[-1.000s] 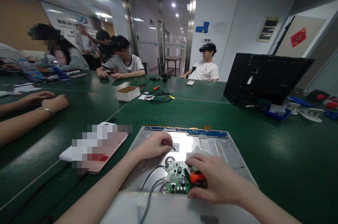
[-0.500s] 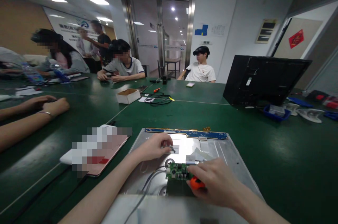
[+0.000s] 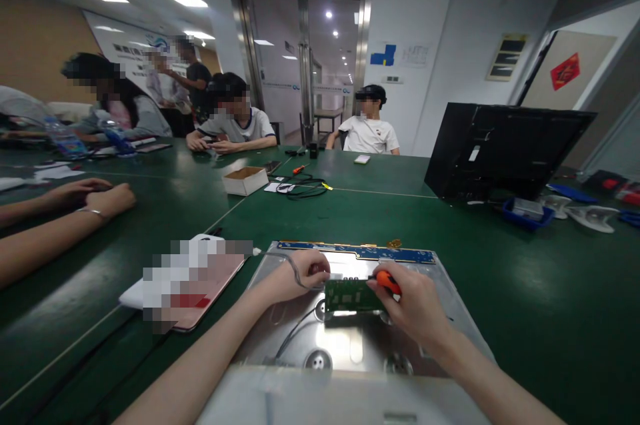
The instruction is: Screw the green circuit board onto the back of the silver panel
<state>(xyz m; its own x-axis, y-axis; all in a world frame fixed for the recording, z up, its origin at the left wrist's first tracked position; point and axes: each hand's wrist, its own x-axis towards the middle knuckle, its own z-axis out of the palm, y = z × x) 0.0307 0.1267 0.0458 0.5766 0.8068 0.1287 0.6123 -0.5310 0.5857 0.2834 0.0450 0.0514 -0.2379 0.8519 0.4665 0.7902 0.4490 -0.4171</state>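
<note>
- With our right hand (image 3: 413, 298) we are gripping closely, fingers folded around an orange-and-black screwdriver handle (image 3: 389, 281) and pinching the right edge of a green rectangular circuit board (image 3: 350, 295).
- We are holding this board tilted on edge, just left of that grip and above a silvery, flat metal panel (image 3: 345, 345).
- Our left hand (image 3: 303, 270) is curling its fingers left of the board; we cannot tell whether it is pinching anything small.
- A grey, thin, flexible cable (image 3: 285, 256) is crossing that hand, its white plug (image 3: 257, 251) lying beyond it to the left.
- Below and left of the right grip, a dark, thin wire (image 3: 295, 333) is lying on the panel.
- Beyond both hands, a long blue circuit strip (image 3: 360, 253) is lining the panel's far edge.
- We are judging the board already loose from the panel, the strip still in place; what else is left, we cannot tell.
</note>
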